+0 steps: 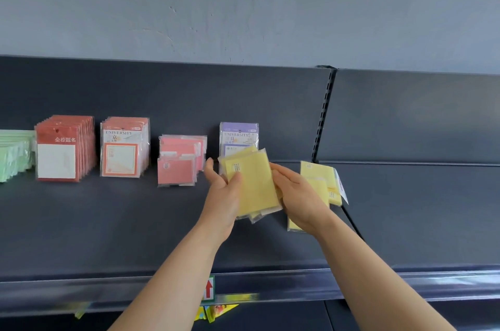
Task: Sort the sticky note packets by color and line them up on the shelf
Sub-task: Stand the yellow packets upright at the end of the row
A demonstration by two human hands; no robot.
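1. Holding a small stack of yellow sticky note packets (251,184) above the shelf (108,222), the left hand (223,192) has its thumb across the front and fingers curled behind, clamped on the stack.
2. Right hand (300,195): fingers straight & together, laid flat vs. the stack's right edge, not gripping.
3. Stack sits mid-frame, tilted, in front of the purple "UNIVERSITY" packets (238,135), which stand upright near the back panel (270,98).
4. Loose yellow packets (319,171) lie on the shelf behind the right hand, partly hidden by it.
5. Row to the left of purple, all upright: pink packets (180,160), orange-red "UNIVERSITY" packets (124,146), red packets (65,149) w/ a white window, then pale green packets (13,154), cut off at the frame edge.
6. Surface: dark grey metal shelf w/ matching back panel. A slotted upright (324,114) marks the join w/ the next bay on the right. Front edge carries a clear price rail (405,279) w/ a red-arrow tag (208,288).
7. Room: grey-blue painted wall (243,6) above the shelving, scuffed, w/ one small dark hole.
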